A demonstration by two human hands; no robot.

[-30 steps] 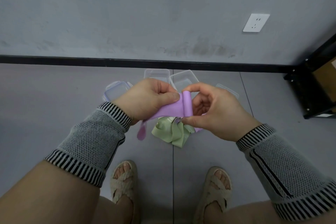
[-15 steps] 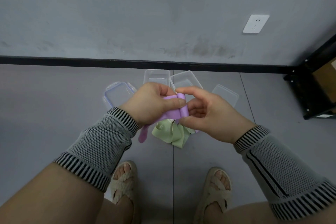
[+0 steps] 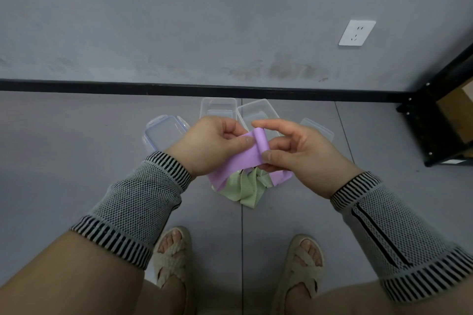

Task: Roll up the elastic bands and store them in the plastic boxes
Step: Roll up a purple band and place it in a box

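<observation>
Fingers of your right hand [image 3: 304, 158] pinch the rolled end of the flat purple elastic band [image 3: 238, 161], your left hand [image 3: 212, 143] gripping the strip beside them, above crumpled pale-green elastic bands [image 3: 243, 186].

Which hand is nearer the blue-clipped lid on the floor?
Left. The left hand is just right of the lid, overlapping its corner in view; the right hand is further right, past the purple band.
</observation>
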